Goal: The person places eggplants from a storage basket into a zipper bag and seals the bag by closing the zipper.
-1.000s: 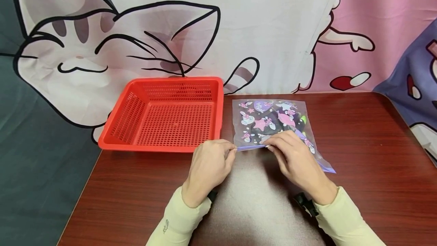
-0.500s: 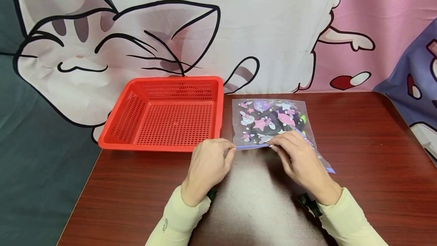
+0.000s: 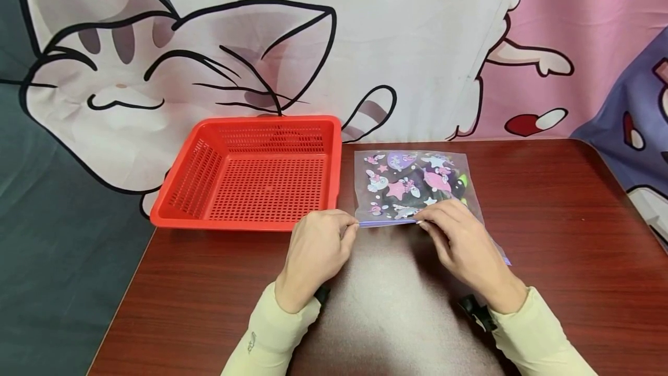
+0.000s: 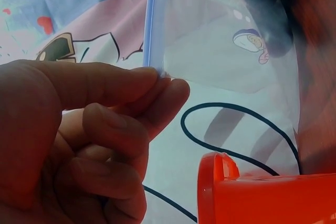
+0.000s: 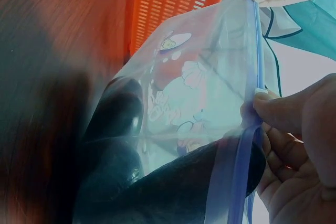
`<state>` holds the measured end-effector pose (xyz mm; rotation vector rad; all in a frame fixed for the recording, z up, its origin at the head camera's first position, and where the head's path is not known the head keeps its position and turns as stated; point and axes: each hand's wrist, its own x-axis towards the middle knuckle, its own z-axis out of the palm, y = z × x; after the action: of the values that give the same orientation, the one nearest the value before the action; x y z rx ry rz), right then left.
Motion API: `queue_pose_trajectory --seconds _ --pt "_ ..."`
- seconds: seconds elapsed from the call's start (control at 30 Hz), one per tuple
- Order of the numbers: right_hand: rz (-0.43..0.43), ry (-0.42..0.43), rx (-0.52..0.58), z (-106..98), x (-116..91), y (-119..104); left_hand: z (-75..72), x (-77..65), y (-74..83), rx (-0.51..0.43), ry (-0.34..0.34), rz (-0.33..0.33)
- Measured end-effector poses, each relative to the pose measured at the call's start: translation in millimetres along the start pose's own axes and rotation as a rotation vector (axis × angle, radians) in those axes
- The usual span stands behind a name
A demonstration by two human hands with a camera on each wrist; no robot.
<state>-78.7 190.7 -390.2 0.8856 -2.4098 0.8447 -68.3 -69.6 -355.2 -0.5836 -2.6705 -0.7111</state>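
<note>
A clear zip bag [image 3: 381, 176] with pink and purple cartoon prints lies on the table at centre right. Dark glossy long things [image 5: 173, 190] with bits of green are inside it; their kind is hard to tell. My left hand [image 3: 318, 254] pinches the near left corner, at the end of the purple zip strip [image 4: 151, 24]. Farther along that strip, my right hand [image 3: 467, 251] pinches it between thumb and fingers. Between the hands the strip runs straight with its edges together. To the right of my right hand the strip parts in the right wrist view.
A red perforated plastic basket [image 3: 245, 226] stands at the back left, close to my left hand. The brown wooden table [image 3: 198, 300] ends at a printed cartoon cloth [image 3: 417, 45] behind.
My right hand has slid a little to the right along the zip strip, lengthening the stretch between the hands. My left hand has stayed at the corner with hardly any shift.
</note>
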Motion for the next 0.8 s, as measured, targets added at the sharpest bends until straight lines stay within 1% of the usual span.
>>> queue_pose_trajectory --seconds 0.2,0.47,0.8 --pt "-0.011 0.009 -0.007 -1.3 -1.2 1.4 0.1 -0.1 -0.5 0.000 -0.004 -0.007" --pt "-0.003 0.012 0.009 -3.1 -4.5 2.9 -1.1 0.4 -0.8 0.003 -0.009 -0.008" --pt "-0.007 0.013 0.002 -6.9 -7.1 5.3 -1.6 0.7 -1.6 0.002 -0.008 -0.011"
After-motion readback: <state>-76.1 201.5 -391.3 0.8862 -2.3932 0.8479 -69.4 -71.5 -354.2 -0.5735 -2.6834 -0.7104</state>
